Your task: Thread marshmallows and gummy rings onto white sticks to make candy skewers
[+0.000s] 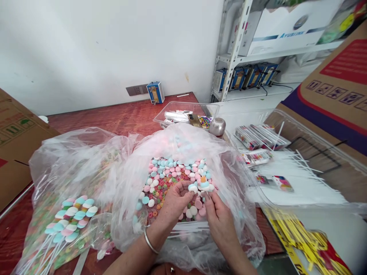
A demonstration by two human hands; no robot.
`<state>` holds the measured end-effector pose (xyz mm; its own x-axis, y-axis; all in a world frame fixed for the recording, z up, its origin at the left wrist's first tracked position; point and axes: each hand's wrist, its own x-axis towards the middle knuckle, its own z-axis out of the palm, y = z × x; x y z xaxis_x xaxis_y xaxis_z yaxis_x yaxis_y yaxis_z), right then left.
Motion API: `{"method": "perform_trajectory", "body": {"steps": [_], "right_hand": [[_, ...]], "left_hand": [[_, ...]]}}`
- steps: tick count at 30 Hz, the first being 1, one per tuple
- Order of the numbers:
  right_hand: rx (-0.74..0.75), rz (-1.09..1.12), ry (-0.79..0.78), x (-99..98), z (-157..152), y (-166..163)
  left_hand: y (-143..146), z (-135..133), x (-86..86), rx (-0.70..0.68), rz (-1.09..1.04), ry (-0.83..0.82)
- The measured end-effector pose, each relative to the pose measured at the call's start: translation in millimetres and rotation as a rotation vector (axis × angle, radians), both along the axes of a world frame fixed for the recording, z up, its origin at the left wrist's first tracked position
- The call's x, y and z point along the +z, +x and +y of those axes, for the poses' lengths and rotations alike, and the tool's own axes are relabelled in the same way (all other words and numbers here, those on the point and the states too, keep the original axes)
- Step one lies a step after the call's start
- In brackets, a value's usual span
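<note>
In front of me a plastic-lined container holds pink, white and blue marshmallows (198, 204) around a heap of small coloured candy rings (172, 182). Over it, my left hand (176, 198) pinches a white-and-blue marshmallow (193, 188) between thumb and fingers. Close beside it my right hand (220, 212) is closed at the base of a small skewer of marshmallows (205, 185) topped by an orange piece; its stick is mostly hidden by the fingers. White sticks (187, 226) lie along the container's near edge. At left, finished-looking marshmallow skewers (71, 217) rest on a bag of candy rings (37, 214).
Behind the container stands a clear tray (186, 105) with a phone (194, 120) and a metal cup (217, 126). On the right, a clear bin (286, 206) holds white sticks (309, 175) and packets; yellow ties (309, 244) lie nearer. Cardboard boxes (17, 141) flank both sides.
</note>
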<state>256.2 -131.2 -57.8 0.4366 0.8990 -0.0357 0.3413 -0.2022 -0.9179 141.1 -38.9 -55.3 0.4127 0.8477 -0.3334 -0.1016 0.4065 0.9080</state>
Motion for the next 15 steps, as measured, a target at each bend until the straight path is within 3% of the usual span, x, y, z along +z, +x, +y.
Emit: {"method": "perform_trajectory", "body": {"steps": [6,11,15], "right_hand": [[0.225,0.045,-0.056,1.3,-26,-8],[0.228,0.151,-0.087,7.2,-24,-12],[0.209,0.356,-0.166,5.7,-22,-12]], "left_hand": [[-8,13,-4.4,0.114,-0.022,-0.009],[-8,12,1.7,0.105,-0.017,0.042],[-8,9,3.8,0.097,0.015,0.075]]}}
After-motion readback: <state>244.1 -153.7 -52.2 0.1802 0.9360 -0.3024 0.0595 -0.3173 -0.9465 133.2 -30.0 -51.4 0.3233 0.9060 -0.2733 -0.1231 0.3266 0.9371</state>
